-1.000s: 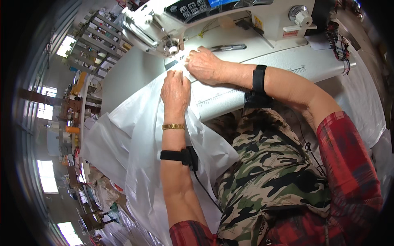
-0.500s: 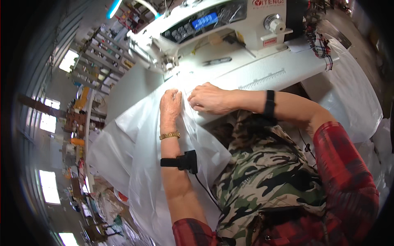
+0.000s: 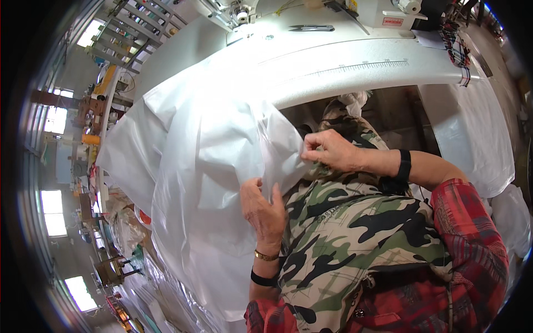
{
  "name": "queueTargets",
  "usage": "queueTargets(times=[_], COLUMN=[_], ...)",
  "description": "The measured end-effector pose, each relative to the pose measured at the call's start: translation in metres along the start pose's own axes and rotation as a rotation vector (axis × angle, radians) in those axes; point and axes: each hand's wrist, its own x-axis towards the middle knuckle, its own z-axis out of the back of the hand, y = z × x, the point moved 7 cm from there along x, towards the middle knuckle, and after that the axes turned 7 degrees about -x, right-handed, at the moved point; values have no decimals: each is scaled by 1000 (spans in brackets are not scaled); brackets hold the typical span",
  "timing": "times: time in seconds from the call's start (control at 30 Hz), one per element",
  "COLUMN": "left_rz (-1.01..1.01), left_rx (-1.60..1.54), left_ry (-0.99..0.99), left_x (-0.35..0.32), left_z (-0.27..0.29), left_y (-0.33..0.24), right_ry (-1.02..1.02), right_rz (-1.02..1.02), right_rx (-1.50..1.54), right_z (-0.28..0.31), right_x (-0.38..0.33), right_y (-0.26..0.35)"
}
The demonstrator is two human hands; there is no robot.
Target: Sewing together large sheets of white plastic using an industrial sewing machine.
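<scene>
A large white plastic sheet (image 3: 222, 150) drapes from the sewing machine bed (image 3: 300, 69) down over the near edge toward my lap. My right hand (image 3: 333, 152) pinches the sheet's right edge between thumb and fingers, just above the camouflage apron (image 3: 355, 233). Lower down and further left, my left hand (image 3: 264, 213) rests against the sheet, its thumb held apart from the fingers. A crease runs down the sheet between the two hands. Under the presser foot area (image 3: 240, 16) the bright glare hides the sheet's far end.
Thread snips (image 3: 311, 28) lie on the machine bed, behind a printed ruler scale (image 3: 361, 65). Checked cloth strips (image 3: 456, 50) hang at the bed's right end. More white plastic (image 3: 472, 133) hangs at the right. A cluttered workbench (image 3: 105, 133) stands at the left.
Both hands have come back from near the needle toward my body, the right one also moving rightward to the sheet's edge. My left thumb has spread. The view has tilted down.
</scene>
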Motion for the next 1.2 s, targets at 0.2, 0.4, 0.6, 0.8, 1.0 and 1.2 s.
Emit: queueTargets(times=[0.2,0.4,0.6,0.8,1.0,1.2], left_rz=[225,442,409,390,374,501], left_rx=[-145,-828,-703,-724,-875,-901], left_ry=[82,172,84,93,191,167], left_x=[-36,-41,-33,-13,-10,-18], left_z=[-2,-6,-6,2,-5,-13], left_y=[52,56,64,49,45,52], right_ry=[92,-220,-111,397,405,242], right_rz=[30,100,100,-199,111,171], right_rx=[-107,-488,-241,224,130,-206], right_z=[-3,34,8,-61,-61,-61], right_x=[-9,-27,-5,8,-16,-14], right_y=[1,16,59,45,109,98])
